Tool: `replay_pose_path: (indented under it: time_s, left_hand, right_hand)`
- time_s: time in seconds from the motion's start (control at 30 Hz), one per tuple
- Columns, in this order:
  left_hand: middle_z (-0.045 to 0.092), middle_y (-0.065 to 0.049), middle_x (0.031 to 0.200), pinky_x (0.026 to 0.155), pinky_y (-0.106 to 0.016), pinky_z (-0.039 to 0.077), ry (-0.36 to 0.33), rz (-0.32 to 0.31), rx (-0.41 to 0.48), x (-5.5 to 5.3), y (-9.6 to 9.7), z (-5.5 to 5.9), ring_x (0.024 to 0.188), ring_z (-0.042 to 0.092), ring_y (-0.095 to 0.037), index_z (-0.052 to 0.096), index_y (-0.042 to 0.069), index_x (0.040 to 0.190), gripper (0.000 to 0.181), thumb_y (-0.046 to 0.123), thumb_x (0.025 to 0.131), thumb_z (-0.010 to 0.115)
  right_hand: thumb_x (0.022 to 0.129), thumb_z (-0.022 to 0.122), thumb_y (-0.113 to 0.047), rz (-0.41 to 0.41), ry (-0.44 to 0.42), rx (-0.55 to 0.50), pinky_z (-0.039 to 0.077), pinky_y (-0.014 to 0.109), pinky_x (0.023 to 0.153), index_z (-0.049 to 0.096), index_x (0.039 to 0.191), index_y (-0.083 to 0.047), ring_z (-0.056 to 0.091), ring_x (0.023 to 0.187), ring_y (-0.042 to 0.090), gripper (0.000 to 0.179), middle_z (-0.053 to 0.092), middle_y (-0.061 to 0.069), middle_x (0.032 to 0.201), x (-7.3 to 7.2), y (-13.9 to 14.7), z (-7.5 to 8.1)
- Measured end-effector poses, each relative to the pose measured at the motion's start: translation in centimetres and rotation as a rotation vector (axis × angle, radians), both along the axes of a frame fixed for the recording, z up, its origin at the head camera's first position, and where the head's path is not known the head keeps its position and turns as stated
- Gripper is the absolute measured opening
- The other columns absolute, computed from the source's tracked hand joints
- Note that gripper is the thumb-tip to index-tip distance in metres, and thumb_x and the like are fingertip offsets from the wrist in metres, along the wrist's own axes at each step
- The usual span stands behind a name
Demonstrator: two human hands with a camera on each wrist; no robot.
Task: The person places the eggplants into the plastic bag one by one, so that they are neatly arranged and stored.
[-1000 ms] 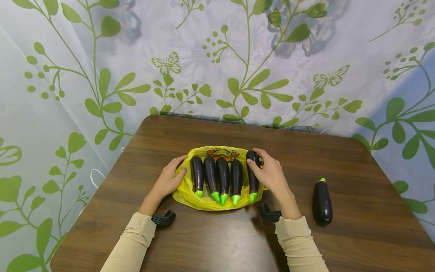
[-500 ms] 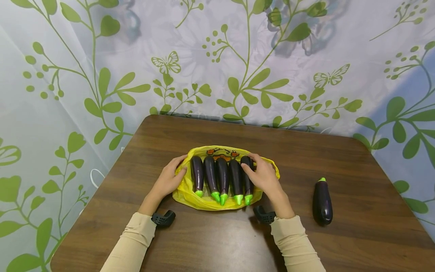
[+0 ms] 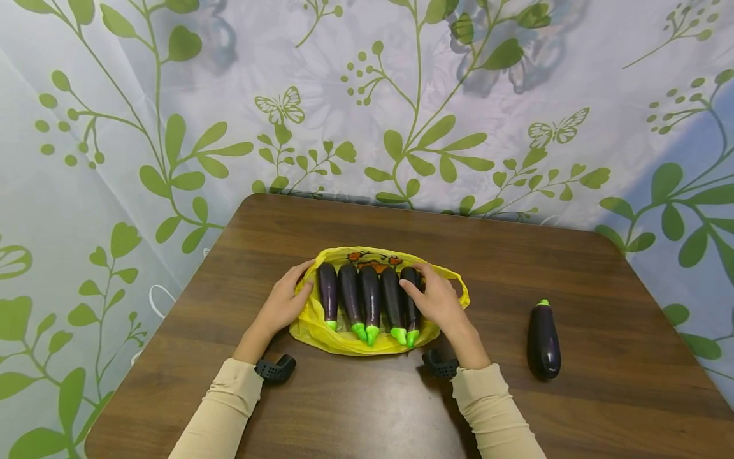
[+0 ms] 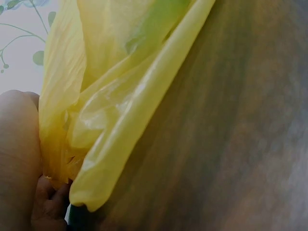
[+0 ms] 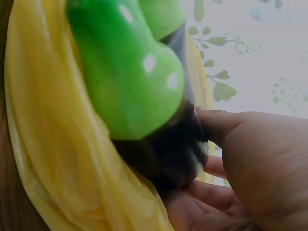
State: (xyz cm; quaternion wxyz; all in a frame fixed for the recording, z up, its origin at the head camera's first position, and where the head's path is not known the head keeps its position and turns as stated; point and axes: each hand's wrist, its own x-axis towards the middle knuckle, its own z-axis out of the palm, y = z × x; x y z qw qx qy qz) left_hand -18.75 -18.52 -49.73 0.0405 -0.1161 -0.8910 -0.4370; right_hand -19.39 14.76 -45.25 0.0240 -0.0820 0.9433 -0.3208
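Note:
A yellow plastic bag (image 3: 327,338) lies open on the table, with several dark purple eggplants (image 3: 350,296) side by side inside, green stem ends toward me. My left hand (image 3: 285,298) holds the bag's left edge between thumb and fingers; in the left wrist view the yellow film (image 4: 62,120) passes beside that hand. At the bag's right side, my right hand (image 3: 438,298) grips the rightmost eggplant (image 3: 411,315), pressed close to its neighbour. In the right wrist view, the thumb and fingers (image 5: 216,195) wrap the dark body below a bright green cap (image 5: 134,91).
A single eggplant (image 3: 543,341) lies outside the bag on the right part of the brown wooden table (image 3: 367,408), its stem pointing away. A leaf-patterned curtain (image 3: 321,115) hangs behind the table. A white cable (image 3: 153,296) shows past the left edge.
My right hand has moved left with the rightmost eggplant, and the row has shifted left and closed up. The bag's right edge now shows beyond that hand. My left hand has stayed nearly still.

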Motion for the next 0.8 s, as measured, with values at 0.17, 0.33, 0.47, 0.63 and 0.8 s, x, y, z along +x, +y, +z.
replay_pose_path:
  time_s: [0.17, 0.33, 0.47, 0.63, 0.8]
  left_hand:
    - [0.045, -0.018, 0.158, 0.119, -0.057, 0.034, 0.0, 0.0, 0.001, 0.1, 0.0, 0.1, 0.146, 0.042, -0.038, 0.04, 0.011, 0.158, 0.051, 0.023, 0.109, 0.048]
    - [0.047, -0.018, 0.156, 0.117, -0.059, 0.036, 0.007, -0.003, 0.002, 0.2, 0.0, 0.0, 0.144, 0.045, -0.038, 0.039, 0.011, 0.159, 0.052, 0.025, 0.11, 0.048]
    - [0.048, -0.019, 0.154, 0.116, -0.059, 0.038, 0.015, -0.003, -0.002, 0.2, 0.0, 0.0, 0.142, 0.047, -0.038, 0.039, 0.011, 0.158, 0.052, 0.026, 0.11, 0.048]
    - [0.049, -0.019, 0.154, 0.116, -0.058, 0.038, 0.023, -0.007, -0.003, 0.2, 0.0, 0.0, 0.142, 0.047, -0.038, 0.04, 0.011, 0.158, 0.051, 0.024, 0.109, 0.049]
    - [0.049, -0.019, 0.153, 0.115, -0.058, 0.039, 0.018, -0.013, 0.0, 0.2, 0.1, 0.0, 0.141, 0.047, -0.038, 0.041, 0.01, 0.157, 0.051, 0.022, 0.109, 0.05]
  right_hand:
    - [0.104, 0.059, -0.046, 0.008, -0.002, 0.005, 0.047, 0.061, 0.106, 0.043, 0.153, -0.002, 0.057, 0.129, 0.046, 0.068, 0.054, 0.025, 0.149, -0.1, -0.2, -0.2]
    - [0.103, 0.059, -0.047, 0.012, -0.003, 0.017, 0.047, 0.061, 0.106, 0.043, 0.153, -0.002, 0.056, 0.131, 0.045, 0.069, 0.053, 0.023, 0.15, -0.1, -0.1, -0.2]
    - [0.103, 0.06, -0.045, 0.024, 0.03, 0.03, 0.046, 0.061, 0.107, 0.045, 0.152, -0.001, 0.055, 0.132, 0.046, 0.067, 0.054, 0.024, 0.149, 0.0, 0.1, 0.1]
    - [0.103, 0.06, -0.044, 0.02, 0.048, 0.024, 0.048, 0.058, 0.106, 0.048, 0.151, -0.002, 0.057, 0.131, 0.043, 0.064, 0.056, 0.021, 0.148, 0.0, 0.2, 0.4]
    - [0.103, 0.062, -0.04, 0.012, 0.061, -0.017, 0.053, 0.054, 0.101, 0.05, 0.149, -0.002, 0.064, 0.123, 0.04, 0.061, 0.058, 0.021, 0.146, 0.1, 0.5, 1.0]
